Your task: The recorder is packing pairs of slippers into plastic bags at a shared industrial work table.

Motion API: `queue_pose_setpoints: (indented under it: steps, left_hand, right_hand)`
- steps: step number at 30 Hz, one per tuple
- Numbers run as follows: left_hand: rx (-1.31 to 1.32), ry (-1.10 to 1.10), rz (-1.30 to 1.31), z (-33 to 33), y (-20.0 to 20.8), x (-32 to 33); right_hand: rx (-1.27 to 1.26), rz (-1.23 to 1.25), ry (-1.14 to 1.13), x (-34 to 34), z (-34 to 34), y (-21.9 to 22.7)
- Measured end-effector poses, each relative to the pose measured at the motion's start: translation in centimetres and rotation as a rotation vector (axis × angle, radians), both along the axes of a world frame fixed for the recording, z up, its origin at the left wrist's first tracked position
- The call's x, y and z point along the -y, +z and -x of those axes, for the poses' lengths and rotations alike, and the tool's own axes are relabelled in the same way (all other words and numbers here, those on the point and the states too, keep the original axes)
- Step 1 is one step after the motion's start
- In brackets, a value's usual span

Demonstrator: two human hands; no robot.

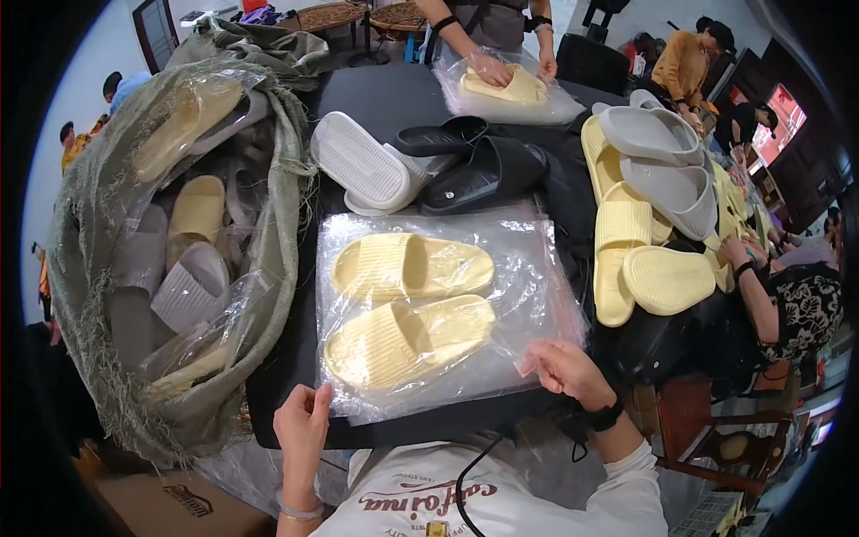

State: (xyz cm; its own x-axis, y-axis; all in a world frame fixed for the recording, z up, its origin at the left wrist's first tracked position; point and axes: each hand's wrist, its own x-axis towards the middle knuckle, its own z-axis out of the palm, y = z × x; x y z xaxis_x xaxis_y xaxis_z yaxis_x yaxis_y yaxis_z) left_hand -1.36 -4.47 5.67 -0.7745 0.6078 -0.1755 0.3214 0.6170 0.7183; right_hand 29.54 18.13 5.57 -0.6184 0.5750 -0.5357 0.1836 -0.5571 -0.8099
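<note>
Two pale yellow slide sandals, an upper one (pixel 447 266) and a lower one (pixel 447 336), lie side by side inside a clear plastic bag (pixel 519 313). Beneath it is a stack of similar flat clear bags on the dark table. My left hand (pixel 302 428) is closed at the bag's near left corner, thumb against the fingertips, gripping the plastic. At the near right side, my right hand (pixel 568 374) pinches the bag's edge between thumb and fingers.
A green woven sack (pixel 80 295) of bagged slides stands at left. White slides (pixel 362 161) and black slides (pixel 492 174) lie beyond the bag. Grey slides (pixel 667 192) and yellow slides (pixel 624 259) are piled at right. Across the table, another person's hands (pixel 492 70) handle a bagged yellow slide.
</note>
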Motion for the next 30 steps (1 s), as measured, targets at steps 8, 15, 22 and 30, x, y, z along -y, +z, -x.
queue_pose_setpoints:
  steps: [8, 15, 22, 30]
  left_hand:
    - [-0.206, -0.048, -0.019, 0.1, -1.6, -0.1]
    - [-0.15, -0.063, 0.201, -0.5, 1.0, -1.2]
    - [-0.628, -0.481, 0.009, 0.5, -1.6, -2.7]
    - [-0.405, -0.477, -0.064, -0.4, -4.6, -3.0]
  right_hand:
    - [0.091, -0.563, -0.351, -1.8, -2.1, 0.8]
    - [0.684, -0.749, -0.12, -1.4, -3.9, 0.9]
    - [0.535, -1.338, 0.467, -5.1, 0.2, 5.2]
    - [-0.007, -1.387, 0.954, -9.9, 8.8, 1.7]
